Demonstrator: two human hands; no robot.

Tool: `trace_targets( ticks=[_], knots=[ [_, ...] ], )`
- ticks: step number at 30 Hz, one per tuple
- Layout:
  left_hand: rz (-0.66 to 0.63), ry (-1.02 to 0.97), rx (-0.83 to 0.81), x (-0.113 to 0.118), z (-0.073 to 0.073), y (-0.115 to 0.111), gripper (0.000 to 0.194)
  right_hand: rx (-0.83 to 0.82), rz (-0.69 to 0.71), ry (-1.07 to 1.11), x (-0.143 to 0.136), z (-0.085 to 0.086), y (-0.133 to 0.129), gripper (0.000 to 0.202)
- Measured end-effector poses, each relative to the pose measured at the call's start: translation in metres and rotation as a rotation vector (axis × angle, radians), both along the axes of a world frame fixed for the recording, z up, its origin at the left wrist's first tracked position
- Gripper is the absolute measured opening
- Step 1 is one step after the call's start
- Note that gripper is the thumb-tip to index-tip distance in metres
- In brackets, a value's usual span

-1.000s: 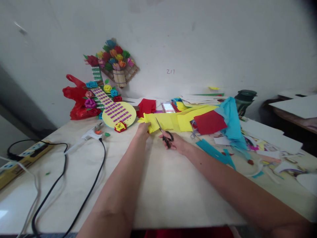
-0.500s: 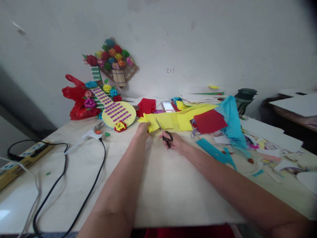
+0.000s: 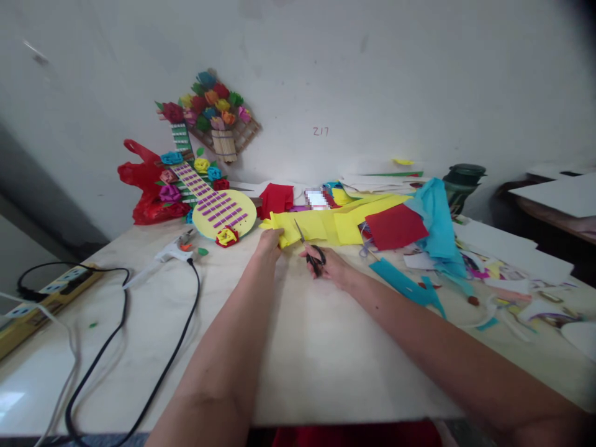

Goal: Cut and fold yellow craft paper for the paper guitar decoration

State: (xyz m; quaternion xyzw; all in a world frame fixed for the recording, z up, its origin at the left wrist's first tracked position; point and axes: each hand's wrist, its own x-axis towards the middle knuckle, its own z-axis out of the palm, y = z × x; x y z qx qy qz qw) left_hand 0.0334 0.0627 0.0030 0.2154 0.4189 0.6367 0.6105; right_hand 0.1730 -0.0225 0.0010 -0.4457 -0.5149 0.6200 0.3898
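So the left hand [image 3: 270, 241] had the yellow paper [image 3: 329, 227] pinched at its left end, centre of frame, probably to keep it steady; the right hand [image 3: 334, 267] gripped the scissors [image 3: 314, 263], blades angled up across the paper, seemingly for control.

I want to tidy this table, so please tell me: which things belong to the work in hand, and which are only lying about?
Work in hand:
yellow crepe paper, gripped by the left hand
black-handled scissors, in the right hand

Apparently just lying about:
white glue gun
yellow power strip
red plastic bag
blue paper strip
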Motion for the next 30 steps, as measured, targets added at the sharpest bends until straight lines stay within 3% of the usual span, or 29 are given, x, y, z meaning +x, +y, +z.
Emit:
trace_targets(
  ticks=[16, 30],
  knots=[
    [-0.023, -0.006, 0.017, 0.000, -0.002, 0.001, 0.025, -0.036, -0.048, 0.002, -0.003, 0.007, -0.004, 0.032],
    [-0.012, -0.003, 0.013, -0.003, -0.008, 0.008, 0.022, 0.049, -0.040, 0.033, -0.001, -0.006, 0.000, 0.037]
  ],
)
